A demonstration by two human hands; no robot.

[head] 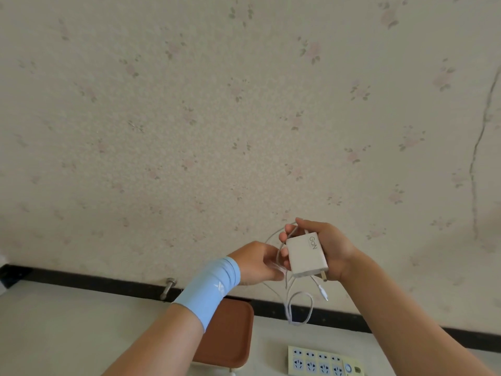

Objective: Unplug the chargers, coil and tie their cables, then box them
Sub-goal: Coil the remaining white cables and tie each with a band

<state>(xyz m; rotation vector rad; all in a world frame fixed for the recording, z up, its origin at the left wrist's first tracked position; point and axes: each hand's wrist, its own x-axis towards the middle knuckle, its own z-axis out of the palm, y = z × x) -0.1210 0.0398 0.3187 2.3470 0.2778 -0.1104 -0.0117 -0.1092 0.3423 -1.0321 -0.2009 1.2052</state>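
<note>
A white charger block (306, 255) marked GaN, its prongs pointing down right, is gripped in my right hand (322, 248) in front of the wall. Its white cable (299, 308) runs over my right fingers and hangs below in loose loops, with the plug end dangling free. My left hand (257, 263), with a light blue wristband, pinches a strand of that cable just left of the block. A pale yellow power strip (321, 362) lies on the floor below, its visible sockets empty.
A brown tray-like lid (227, 335) lies on the floor under my left forearm. A metal door stop (168, 287) sticks out of the black skirting board. Flowered wallpaper fills the upper view, with a crack at the right.
</note>
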